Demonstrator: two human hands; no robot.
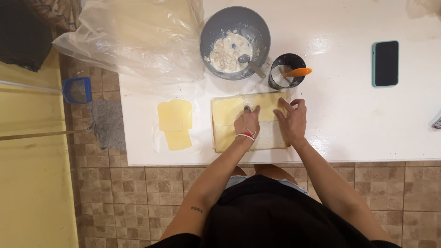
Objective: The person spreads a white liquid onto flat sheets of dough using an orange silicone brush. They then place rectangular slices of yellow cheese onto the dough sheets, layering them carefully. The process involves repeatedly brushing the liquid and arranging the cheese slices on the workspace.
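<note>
White worktop (358, 119) over tan floor tiles: both hands lay cheese slices on a bread slab (271, 140).

Left hand (247, 124) and right hand (292, 120) press flat, fingers spread, gripping nothing, on a cheese slice (268, 103). It looks thin, floppy, tearable; best lifted by an edge. Left of the slab lie spare slices (174, 121); behind it, a grey bowl (216, 27); behind-left, a clear plastic bag (133, 36).

Pale yellow cheese slices (228, 111) lie flat on white bread sheet (271, 138).
</note>
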